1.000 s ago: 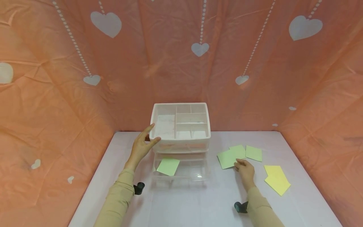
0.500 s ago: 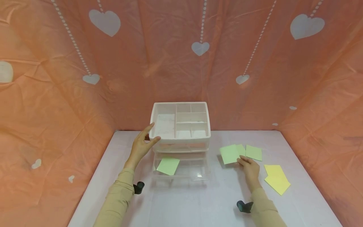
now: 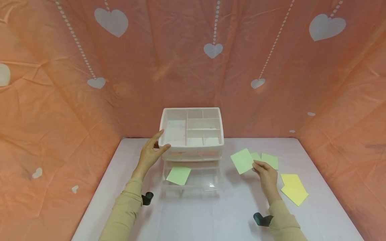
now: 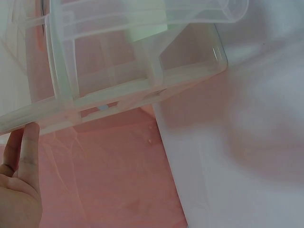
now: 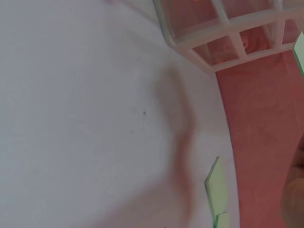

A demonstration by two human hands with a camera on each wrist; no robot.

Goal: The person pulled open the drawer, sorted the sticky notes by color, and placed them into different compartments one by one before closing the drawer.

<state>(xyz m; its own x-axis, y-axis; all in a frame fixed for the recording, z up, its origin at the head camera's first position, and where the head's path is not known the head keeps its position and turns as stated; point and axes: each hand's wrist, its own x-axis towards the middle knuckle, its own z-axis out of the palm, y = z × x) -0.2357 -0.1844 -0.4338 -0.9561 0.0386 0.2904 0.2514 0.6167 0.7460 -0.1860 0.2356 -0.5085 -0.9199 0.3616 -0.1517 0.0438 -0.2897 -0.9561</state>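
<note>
My right hand [image 3: 266, 177] pinches a light green sticky note [image 3: 242, 161] at its right corner, raised above the table. In the right wrist view just an edge of this sticky note [image 5: 299, 53] shows. My left hand [image 3: 148, 156] grips the front left corner of a white plastic drawer organizer [image 3: 193, 146], thumb at the front and fingers along the side. Its clear lower drawer [image 3: 193, 187] is pulled out, with another green sticky note [image 3: 179, 175] lying at the left inside. The left wrist view shows fingertips [image 4: 31, 130] against the organizer's side.
Two green sticky notes, one partly covered [image 3: 256, 156] and one beside it [image 3: 270, 161], lie right of the organizer. Overlapping yellow sticky notes [image 3: 295, 190] lie farther right. The organizer's top tray has several compartments. An orange cloth [image 3: 193, 83] with hearts hangs behind the white table [image 3: 187, 221].
My right hand has picked the front green sticky note up off the table, lifting it and turning it slightly. The left hand stays at the organizer's corner.
</note>
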